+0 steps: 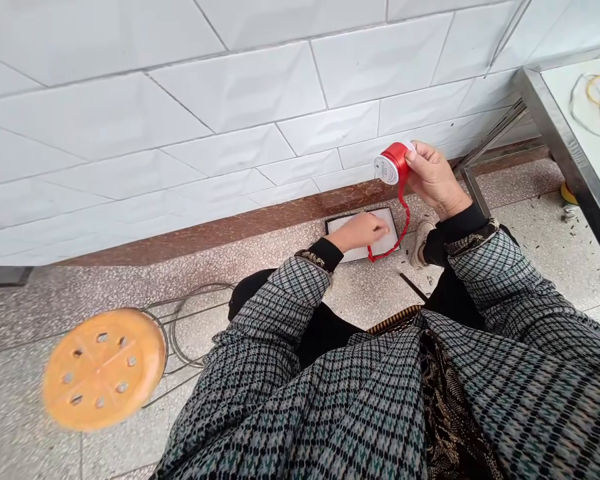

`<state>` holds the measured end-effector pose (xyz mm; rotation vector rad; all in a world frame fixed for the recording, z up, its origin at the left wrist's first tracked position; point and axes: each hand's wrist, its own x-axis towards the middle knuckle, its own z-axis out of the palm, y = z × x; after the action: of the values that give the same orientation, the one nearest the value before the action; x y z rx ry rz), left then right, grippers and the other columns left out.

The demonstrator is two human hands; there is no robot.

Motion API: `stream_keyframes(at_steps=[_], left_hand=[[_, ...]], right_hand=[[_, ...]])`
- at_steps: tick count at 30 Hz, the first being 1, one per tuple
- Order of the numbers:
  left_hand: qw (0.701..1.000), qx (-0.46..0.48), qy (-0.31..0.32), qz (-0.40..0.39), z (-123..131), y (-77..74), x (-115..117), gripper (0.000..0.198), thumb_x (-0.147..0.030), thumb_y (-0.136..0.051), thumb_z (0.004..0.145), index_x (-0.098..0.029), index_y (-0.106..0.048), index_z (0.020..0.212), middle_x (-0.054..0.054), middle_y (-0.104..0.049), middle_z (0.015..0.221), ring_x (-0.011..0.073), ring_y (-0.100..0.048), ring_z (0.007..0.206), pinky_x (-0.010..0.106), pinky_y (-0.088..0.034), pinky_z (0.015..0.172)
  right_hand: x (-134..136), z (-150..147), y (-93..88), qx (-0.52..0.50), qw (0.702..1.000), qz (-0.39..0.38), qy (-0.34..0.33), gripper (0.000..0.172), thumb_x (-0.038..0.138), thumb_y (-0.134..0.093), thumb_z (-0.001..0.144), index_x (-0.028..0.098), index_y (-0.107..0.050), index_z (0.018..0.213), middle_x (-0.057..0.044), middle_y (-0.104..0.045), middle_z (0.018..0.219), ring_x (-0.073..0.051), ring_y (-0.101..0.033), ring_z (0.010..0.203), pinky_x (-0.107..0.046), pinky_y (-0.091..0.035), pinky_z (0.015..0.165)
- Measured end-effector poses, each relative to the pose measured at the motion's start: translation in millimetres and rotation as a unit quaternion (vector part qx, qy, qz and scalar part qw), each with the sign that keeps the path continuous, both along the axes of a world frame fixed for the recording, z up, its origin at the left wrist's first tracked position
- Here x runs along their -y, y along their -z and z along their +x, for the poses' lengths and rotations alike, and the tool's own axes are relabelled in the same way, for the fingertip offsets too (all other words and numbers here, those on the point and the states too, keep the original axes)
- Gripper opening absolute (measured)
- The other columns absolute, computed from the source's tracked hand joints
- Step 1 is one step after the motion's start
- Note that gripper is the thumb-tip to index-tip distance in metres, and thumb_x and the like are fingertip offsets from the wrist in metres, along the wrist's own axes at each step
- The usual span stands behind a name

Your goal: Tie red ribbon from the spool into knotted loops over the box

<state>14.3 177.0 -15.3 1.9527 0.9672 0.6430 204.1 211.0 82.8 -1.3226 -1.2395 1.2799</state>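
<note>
Slack could tangle the glossy red ribbon [408, 217] hanging from the round white spool [387, 171] pinched in the right hand [434, 180], the left hand [359, 231] half-curled, its hold unclear.

Ribbon [398, 156]: we saw it bright red.
Spool [387, 171]: we noted a white end with dark print.
Jacket [325, 413]: we saw black, grey and green check.
Stool seat [100, 369]: we saw plain orange.
Wall tiles [265, 83]: we saw white with grey joints.
Floor [350, 293]: we found grey speckle.
</note>
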Motion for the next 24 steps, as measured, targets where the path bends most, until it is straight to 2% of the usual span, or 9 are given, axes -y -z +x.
stream_keyframes(at_steps=[2, 4, 7, 11, 14, 17, 20, 22, 24], left_hand=[[0.994, 0.045, -0.098, 0.002, -4, -0.6, -11, 0.015, -0.027, -0.065, 0.086, -0.021, -0.076, 0.08, 0.003, -0.078, 0.079, 0.0177, -0.071, 0.074, 0.032, -0.058, 0.081], [0.981, 0.141, -0.133, -0.026, -7, -5.2, -21, 0.021, -0.029, -0.067, 0.087, -0.02, -0.076, 0.104, 0.006, -0.081, 0.103, 0.0216, -0.075, 0.098, 0.037, -0.059, 0.095], [0.958, 0.255, -0.103, -0.086, -5, -13.4, -27, 0.042, -0.035, -0.077, 0.084, -0.023, -0.07, 0.123, 0.007, -0.078, 0.12, 0.0258, -0.073, 0.117, 0.044, -0.057, 0.106], [0.94, 0.29, -0.08, -0.163, 5, -16.3, -23, 0.046, -0.045, -0.082, 0.082, -0.022, -0.07, 0.12, 0.007, -0.078, 0.118, 0.0262, -0.074, 0.115, 0.044, -0.059, 0.106], [0.939, 0.288, -0.068, -0.173, 9, -14.3, -22, 0.047, -0.052, -0.082, 0.082, -0.019, -0.072, 0.115, 0.008, -0.079, 0.114, 0.026, -0.075, 0.111, 0.043, -0.06, 0.103], [0.953, 0.258, -0.088, -0.135, 10, -14.2, -23, 0.048, -0.056, -0.082, 0.08, -0.016, -0.075, 0.107, 0.008, -0.08, 0.109, 0.0247, -0.075, 0.105, 0.04, -0.06, 0.099], [0.964, 0.22, -0.119, -0.088, 8, -18.8, -22, 0.049, -0.063, -0.075, 0.084, -0.014, -0.076, 0.094, 0.008, -0.081, 0.094, 0.0218, -0.075, 0.092, 0.035, -0.06, 0.09], [0.971, 0.203, -0.115, -0.056, 7, -23.7, -20, 0.053, -0.065, -0.067, 0.09, -0.014, -0.076, 0.086, 0.007, -0.08, 0.086, 0.0207, -0.074, 0.086, 0.033, -0.059, 0.087], [0.975, 0.193, -0.107, -0.028, 6, -27.4, -18, 0.054, -0.065, -0.062, 0.094, -0.014, -0.077, 0.085, 0.007, -0.08, 0.086, 0.021, -0.073, 0.086, 0.033, -0.058, 0.088]], right_hand=[[5, -4, -2.5, -0.023, 1.0, 0.001, -0.021, 0.038, 0.051, -0.069, 0.096, 0.021, -0.055, 0.08, 0.0, -0.056, 0.08, -0.014, -0.058, 0.081, -0.027, -0.044, 0.074], [9, -10, -3.4, -0.023, 0.999, -0.004, -0.044, 0.038, 0.052, -0.072, 0.093, 0.021, -0.055, 0.08, 0.0, -0.057, 0.08, -0.014, -0.058, 0.08, -0.026, -0.045, 0.073], [12, -19, -1.3, 0.004, 0.997, -0.02, -0.07, 0.041, 0.055, -0.077, 0.088, 0.021, -0.056, 0.08, -0.001, -0.059, 0.079, -0.016, -0.058, 0.081, -0.025, -0.046, 0.071], [11, -30, 6.4, -0.002, 0.998, 0.001, -0.065, 0.039, 0.057, -0.073, 0.091, 0.022, -0.058, 0.083, -0.001, -0.061, 0.081, -0.016, -0.059, 0.083, -0.025, -0.046, 0.071], [9, -35, 13.9, -0.029, 0.999, 0.002, -0.042, 0.039, 0.058, -0.071, 0.092, 0.022, -0.059, 0.084, 0.0, -0.061, 0.081, -0.015, -0.059, 0.081, -0.025, -0.047, 0.07], [7, -39, 21.7, -0.084, 0.996, -0.015, -0.03, 0.043, 0.062, -0.073, 0.09, 0.023, -0.058, 0.084, 0.001, -0.06, 0.078, -0.014, -0.059, 0.075, -0.025, -0.047, 0.067], [5, -41, 29.4, -0.148, 0.988, -0.041, -0.032, 0.049, 0.069, -0.076, 0.085, 0.023, -0.057, 0.082, 0.003, -0.056, 0.069, -0.013, -0.056, 0.065, -0.024, -0.044, 0.057], [3, -41, 33.9, -0.184, 0.981, -0.049, -0.031, 0.052, 0.072, -0.077, 0.082, 0.024, -0.056, 0.081, 0.004, -0.053, 0.064, -0.012, -0.052, 0.059, -0.025, -0.04, 0.051], [0, -40, 37.4, -0.201, 0.978, -0.055, -0.022, 0.052, 0.072, -0.077, 0.082, 0.024, -0.056, 0.081, 0.004, -0.051, 0.062, -0.012, -0.051, 0.057, -0.025, -0.039, 0.049]])
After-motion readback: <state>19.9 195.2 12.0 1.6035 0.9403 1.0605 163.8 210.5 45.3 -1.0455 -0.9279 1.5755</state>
